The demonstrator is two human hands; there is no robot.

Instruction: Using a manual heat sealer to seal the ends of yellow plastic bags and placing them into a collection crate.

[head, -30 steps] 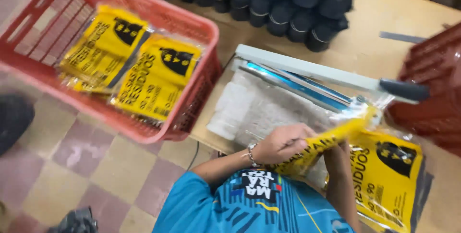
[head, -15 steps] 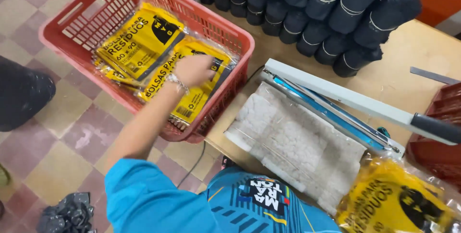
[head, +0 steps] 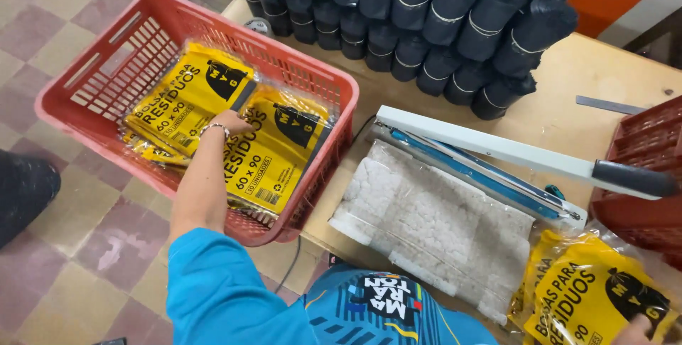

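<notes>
A red plastic basket (head: pixel 106 68) stands left of the table and holds several yellow packets of bags in clear wrap (head: pixel 273 153). My left hand (head: pixel 229 122) reaches into it and rests where two top packets meet; its fingers are hidden under the hand. At the bottom right, another yellow packet (head: pixel 590 292) lies on the table edge. Only a small part of my right hand (head: pixel 634 329) shows at the frame's lower edge, gripping that packet.
A heat sealer with a white arm (head: pixel 497 147) and black handle (head: pixel 632 178) sits over a white padded base (head: pixel 426 213) on the wooden table (head: pixel 611 75). Dark rolled bags (head: pixel 426 18) are stacked behind. A dark red crate (head: pixel 643 153) stands right, a dark shoe (head: pixel 25 189) left.
My left hand carried a yellow packet from the sealer over to the red basket and laid it on the others. The view has swung left and down.
</notes>
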